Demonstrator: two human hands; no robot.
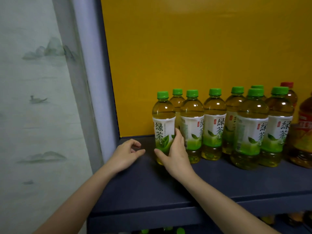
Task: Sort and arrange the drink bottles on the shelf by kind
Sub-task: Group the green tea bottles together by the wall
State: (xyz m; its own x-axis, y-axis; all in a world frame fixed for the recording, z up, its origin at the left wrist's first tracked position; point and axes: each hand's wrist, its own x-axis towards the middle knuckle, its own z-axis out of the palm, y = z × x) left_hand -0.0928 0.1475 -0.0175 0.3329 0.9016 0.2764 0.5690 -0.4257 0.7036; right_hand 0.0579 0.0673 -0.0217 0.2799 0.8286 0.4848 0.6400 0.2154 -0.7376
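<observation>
Several green-capped green tea bottles stand on the dark blue shelf (152, 186) in front of a yellow back panel. My right hand (175, 154) wraps around the lower part of the leftmost green tea bottle (163, 122), thumb on its left side and fingers on its right. My left hand (125, 155) hovers just left of that bottle, fingers loosely curled, holding nothing and apart from it. The neighbouring green tea bottle (192, 125) stands right beside the held one. At the far right stand a red-capped bottle (289, 95) and an amber tea bottle with a red and yellow label (303, 132).
The shelf's grey-blue side post (94, 98) rises at the left, next to a wall with a pale painted landscape (33, 107). Bare shelf lies between the post and the held bottle. Green caps (180, 230) and dark bottles (287, 218) show on the shelf below.
</observation>
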